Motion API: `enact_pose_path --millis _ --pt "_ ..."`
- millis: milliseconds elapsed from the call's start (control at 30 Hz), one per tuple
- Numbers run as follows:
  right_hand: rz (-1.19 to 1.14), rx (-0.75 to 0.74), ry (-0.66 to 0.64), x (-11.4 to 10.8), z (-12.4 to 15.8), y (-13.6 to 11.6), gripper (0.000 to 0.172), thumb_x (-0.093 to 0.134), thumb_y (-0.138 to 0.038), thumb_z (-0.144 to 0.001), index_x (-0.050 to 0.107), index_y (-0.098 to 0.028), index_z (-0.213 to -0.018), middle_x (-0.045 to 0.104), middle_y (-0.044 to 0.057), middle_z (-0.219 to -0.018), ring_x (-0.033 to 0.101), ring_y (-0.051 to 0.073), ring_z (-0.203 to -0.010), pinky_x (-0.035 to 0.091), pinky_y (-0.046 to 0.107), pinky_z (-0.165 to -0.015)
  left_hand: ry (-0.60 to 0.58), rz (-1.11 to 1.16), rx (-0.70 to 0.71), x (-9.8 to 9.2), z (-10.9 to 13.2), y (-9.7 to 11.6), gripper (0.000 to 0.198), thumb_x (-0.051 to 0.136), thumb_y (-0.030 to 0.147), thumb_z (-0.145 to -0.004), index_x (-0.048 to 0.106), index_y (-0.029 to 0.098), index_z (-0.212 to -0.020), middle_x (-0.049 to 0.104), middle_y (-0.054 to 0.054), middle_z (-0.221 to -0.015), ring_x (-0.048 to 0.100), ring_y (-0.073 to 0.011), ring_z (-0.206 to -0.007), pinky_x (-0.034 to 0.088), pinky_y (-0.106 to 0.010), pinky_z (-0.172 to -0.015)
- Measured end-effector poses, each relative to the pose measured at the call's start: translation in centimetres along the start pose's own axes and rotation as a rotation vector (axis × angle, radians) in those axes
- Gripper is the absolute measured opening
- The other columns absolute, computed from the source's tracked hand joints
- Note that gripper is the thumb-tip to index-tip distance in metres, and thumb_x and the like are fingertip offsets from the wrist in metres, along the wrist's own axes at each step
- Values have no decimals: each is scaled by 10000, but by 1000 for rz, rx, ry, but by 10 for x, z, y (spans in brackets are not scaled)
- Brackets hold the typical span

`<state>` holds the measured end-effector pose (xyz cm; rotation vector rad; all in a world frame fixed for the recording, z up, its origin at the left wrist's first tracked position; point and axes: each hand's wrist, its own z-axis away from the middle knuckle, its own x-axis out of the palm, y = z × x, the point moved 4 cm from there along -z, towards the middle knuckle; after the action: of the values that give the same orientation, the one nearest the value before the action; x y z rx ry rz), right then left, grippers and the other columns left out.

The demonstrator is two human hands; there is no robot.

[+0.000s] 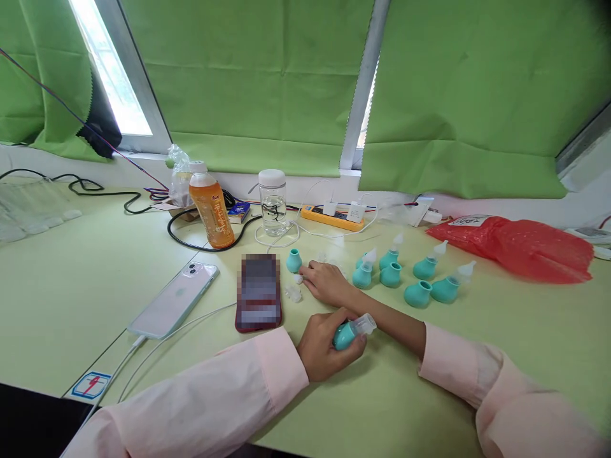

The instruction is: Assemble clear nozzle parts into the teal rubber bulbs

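Observation:
My left hand (pixel 324 346) is wrapped round a teal rubber bulb with a clear plastic tip (pixel 352 331), held just above the table. My right hand (pixel 325 281) reaches across to the left, fingers curled and resting on the table, touching a small clear plastic tip (pixel 298 278). Another clear piece (pixel 293 292) lies just below it. A lone teal bulb (pixel 294 261) stands beside the fingers. Several more teal bulbs (pixel 415 280), some with clear tips, stand to the right of that hand.
A red phone (pixel 258 292) and a white phone (pixel 174 300) on a cable lie to the left. Behind stand an orange drink bottle (pixel 212 213), a clear jar (pixel 273 202) and a yellow power strip (pixel 331 217). A red plastic bag (pixel 520 245) lies far right.

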<state>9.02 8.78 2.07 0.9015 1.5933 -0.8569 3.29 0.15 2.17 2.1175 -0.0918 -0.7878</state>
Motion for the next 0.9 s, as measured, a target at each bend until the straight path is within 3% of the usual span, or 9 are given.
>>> enact_pose_path --millis 233,400,467,533,633,733,900 --pt "-118 5 110 -11 6 9 184 471 -90 -733 591 -155 -856 591 73 -823 559 172 -762 411 255 -650 9 6 -97 -3 -1 -5 136 424 246 -782 518 162 -834 498 26 -619 425 -94 -540 316 -195 -536" --pt "-251 39 235 -56 41 21 140 472 -178 -774 604 -138 -797 612 51 -742 560 127 -657 446 233 -617 -8 4 -144 -4 -1 -8 129 417 259 -776 507 168 -774 388 58 -529 338 -79 -482 273 -188 -493" --pt "-454 97 262 -76 62 28 126 518 -230 -746 607 -140 -748 621 47 -719 569 124 -627 469 227 -584 -10 17 -171 -3 -2 -11 135 417 258 -767 507 164 -731 384 58 -511 335 -78 -471 269 -186 -478" --pt "-708 197 183 -87 81 35 132 570 -275 -703 610 -149 -708 610 27 -631 564 119 -551 482 232 -534 -20 35 -190 -1 -3 -13 151 416 257 -761 514 158 -701 398 54 -503 343 -77 -466 271 -183 -468" --pt "-884 241 8 -89 99 38 144 598 -295 -676 607 -151 -666 576 8 -548 535 108 -483 468 230 -478 -39 52 -187 -1 -3 -12 179 428 281 -766 548 150 -745 400 51 -506 339 -72 -460 274 -182 -463" --pt "-925 207 -86 -84 104 37 138 600 -281 -676 605 -144 -660 560 6 -538 521 100 -479 461 229 -478 -49 72 -174 -1 -2 -9 252 434 337 -782 564 160 -907 432 46 -535 357 -73 -474 287 -184 -476" --pt "-896 213 -77 -81 100 38 140 607 -286 -667 618 -148 -683 583 15 -570 546 111 -508 478 240 -507 -25 85 -173 -1 -2 -9 306 431 363 -792 571 163 -976 503 32 -565 407 -79 -496 319 -185 -499"
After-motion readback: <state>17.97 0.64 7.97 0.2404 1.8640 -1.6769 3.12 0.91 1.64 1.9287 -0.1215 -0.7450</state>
